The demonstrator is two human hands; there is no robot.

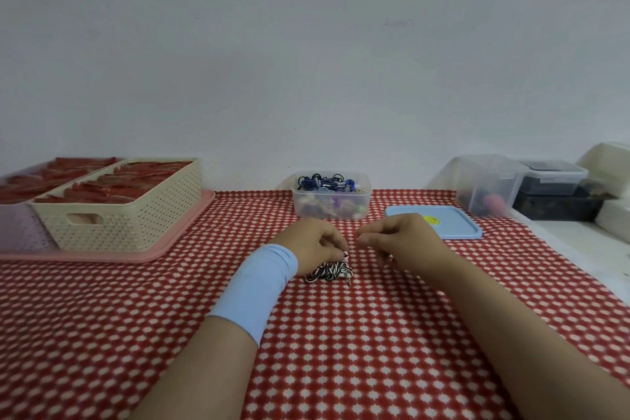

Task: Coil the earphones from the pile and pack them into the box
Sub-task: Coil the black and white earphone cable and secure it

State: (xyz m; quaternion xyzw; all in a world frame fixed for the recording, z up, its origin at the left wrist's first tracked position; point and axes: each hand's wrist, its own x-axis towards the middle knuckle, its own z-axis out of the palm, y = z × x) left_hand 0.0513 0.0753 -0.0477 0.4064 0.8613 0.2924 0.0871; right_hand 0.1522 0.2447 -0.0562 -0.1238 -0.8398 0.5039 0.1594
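Left hand [313, 244] grips the striped earphones [329, 271] on the checked cloth [341, 351]. At its 3 o'clock, my right hand [405, 242] has its fingers curled; I can't tell if they pinch anything. The box [330, 206] sits at 12 o'clock, with the blue lid [446, 227] at 1.

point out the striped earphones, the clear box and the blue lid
black-and-white striped earphone bundle [328, 272], head view, middle of the coil
clear plastic box of earphones [332, 212], head view, front wall
flat light blue plastic lid [458, 229], head view, bare surface right of sticker
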